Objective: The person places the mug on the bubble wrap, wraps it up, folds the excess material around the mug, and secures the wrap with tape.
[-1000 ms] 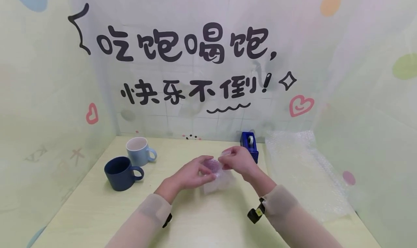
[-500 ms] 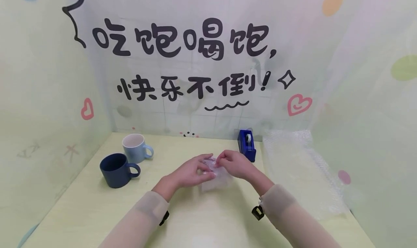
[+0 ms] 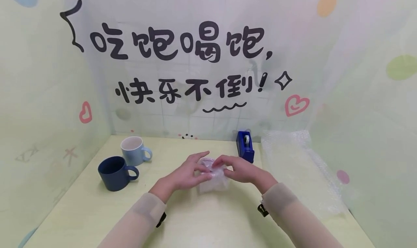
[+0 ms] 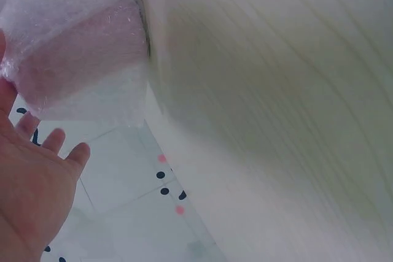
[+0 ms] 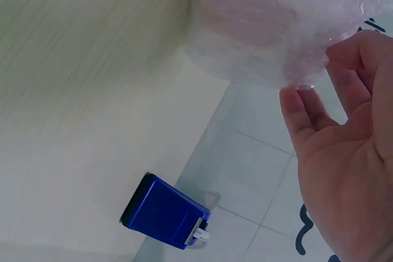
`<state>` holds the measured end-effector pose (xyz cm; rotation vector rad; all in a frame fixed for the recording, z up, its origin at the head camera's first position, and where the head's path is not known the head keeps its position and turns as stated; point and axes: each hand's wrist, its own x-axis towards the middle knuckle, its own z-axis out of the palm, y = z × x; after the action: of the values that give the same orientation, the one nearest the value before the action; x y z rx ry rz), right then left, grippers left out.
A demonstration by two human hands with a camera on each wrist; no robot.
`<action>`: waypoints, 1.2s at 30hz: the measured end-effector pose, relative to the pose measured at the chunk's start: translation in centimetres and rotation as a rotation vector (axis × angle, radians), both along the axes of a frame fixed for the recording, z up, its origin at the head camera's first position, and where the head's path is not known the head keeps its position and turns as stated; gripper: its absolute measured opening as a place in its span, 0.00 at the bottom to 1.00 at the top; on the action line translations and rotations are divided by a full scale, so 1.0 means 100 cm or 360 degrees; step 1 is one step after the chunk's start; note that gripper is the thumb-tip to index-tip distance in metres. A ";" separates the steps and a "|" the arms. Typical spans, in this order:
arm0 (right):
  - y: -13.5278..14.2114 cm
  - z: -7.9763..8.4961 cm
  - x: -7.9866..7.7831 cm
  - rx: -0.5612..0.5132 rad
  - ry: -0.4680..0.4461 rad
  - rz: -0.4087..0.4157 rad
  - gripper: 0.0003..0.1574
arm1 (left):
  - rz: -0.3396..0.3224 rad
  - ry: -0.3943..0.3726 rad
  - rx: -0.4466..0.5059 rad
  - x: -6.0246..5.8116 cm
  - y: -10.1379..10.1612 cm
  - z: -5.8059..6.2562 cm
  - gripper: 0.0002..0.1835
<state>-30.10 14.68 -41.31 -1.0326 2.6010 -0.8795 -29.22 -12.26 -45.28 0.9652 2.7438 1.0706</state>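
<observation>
Head view: bubble-wrapped bundle [image 3: 213, 183] at lower centre

The left hand [image 3: 185, 173] has its fingers spread loosely about it; the right hand [image 3: 242, 169] touches it, fingers bent, thumb apart. A navy mug [image 3: 112, 177] stands on the worktop [image 3: 208, 222], lower left.

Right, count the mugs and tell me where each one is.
2 in plain sight: the dark blue mug at the left, and the light blue mug just behind it. The bubble-wrapped bundle at the centre may hide another; I can't tell.
</observation>
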 end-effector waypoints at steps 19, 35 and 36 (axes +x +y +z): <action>0.003 -0.017 0.014 -0.0025 0.0407 -0.0021 0.11 | 0.0079 0.0084 0.0160 -0.007 -0.003 0.007 0.08; -0.012 -0.019 0.016 0.0100 0.0506 -0.0083 0.11 | 0.0008 -0.0061 0.0059 0.000 -0.004 0.013 0.30; -0.012 -0.019 0.016 0.0093 0.0492 -0.0097 0.11 | 0.0005 -0.0060 0.0055 0.000 -0.004 0.012 0.29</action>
<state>-28.47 13.47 -43.21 -1.1604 2.9050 -0.6989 -29.23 -12.70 -44.03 0.9352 2.7064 1.1284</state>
